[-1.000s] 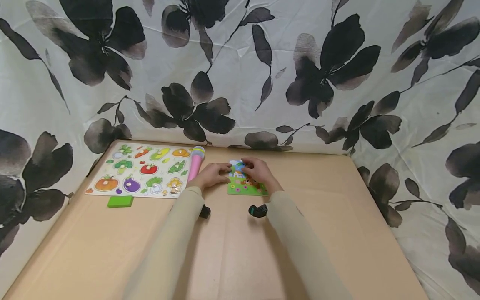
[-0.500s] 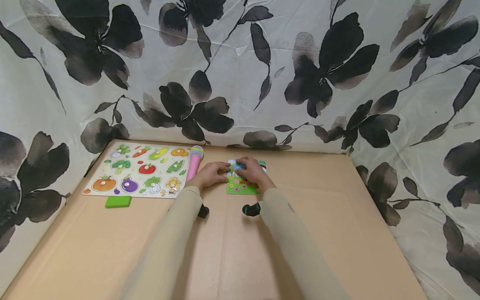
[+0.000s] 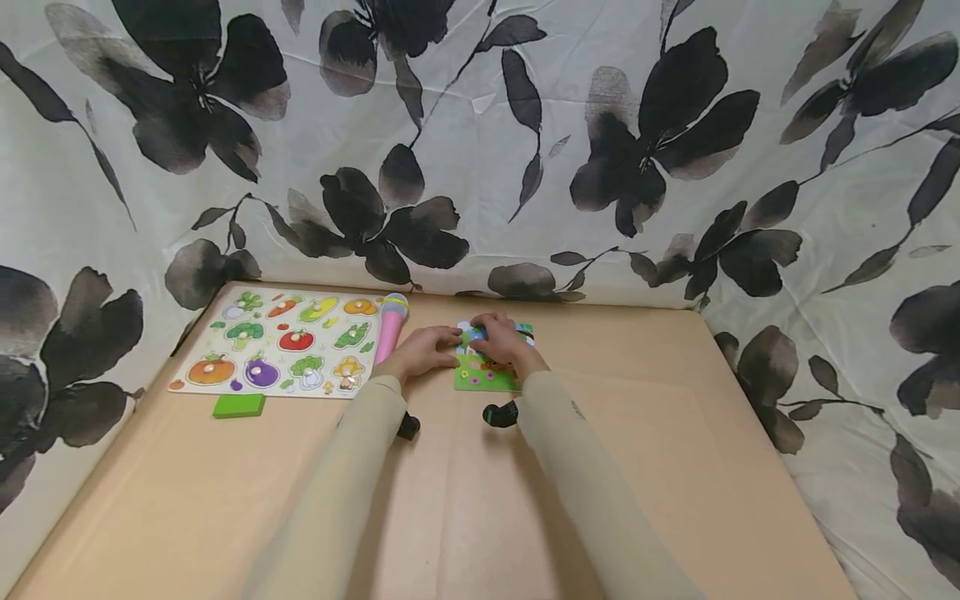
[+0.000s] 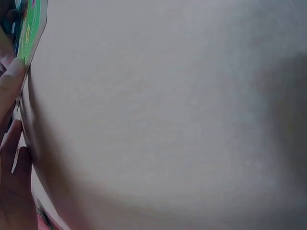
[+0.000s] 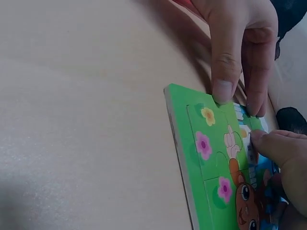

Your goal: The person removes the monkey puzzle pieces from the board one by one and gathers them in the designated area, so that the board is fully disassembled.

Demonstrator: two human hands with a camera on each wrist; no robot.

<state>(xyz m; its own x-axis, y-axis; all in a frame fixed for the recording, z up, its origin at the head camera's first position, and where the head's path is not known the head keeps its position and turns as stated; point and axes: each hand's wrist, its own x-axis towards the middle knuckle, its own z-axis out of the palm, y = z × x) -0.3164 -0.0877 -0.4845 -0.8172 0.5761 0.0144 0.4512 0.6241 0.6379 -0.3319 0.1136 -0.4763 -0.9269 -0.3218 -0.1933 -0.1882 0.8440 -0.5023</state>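
A small jigsaw puzzle [image 3: 480, 377] with a green lower part, printed flowers and a brown cartoon animal lies flat on the table. My left hand [image 3: 422, 352] is at its left edge; in the right wrist view the thumb [image 5: 223, 88] touches the green rim, with extended fingers beside it. My right hand [image 3: 504, 342] lies over the puzzle's upper part and hides much of the picture. Its thumb [image 5: 271, 143] touches the blue part, with fingers bent close by; I cannot tell whether they pinch a piece. In the left wrist view, the puzzle's green corner [image 4: 34, 28] shows at the edge.
A white vegetable puzzle board [image 3: 262, 342] lies at the left. Between it and my left hand is a pink toy microphone [image 3: 390, 325]. A flat green block [image 3: 239, 406] sits at the board's front edge. A flower-printed cloth [image 3: 495, 167] hangs behind the table.
My right hand has slid left across the puzzle, exposing its upper right corner and covering more of the middle. My left hand has stayed at the left edge.
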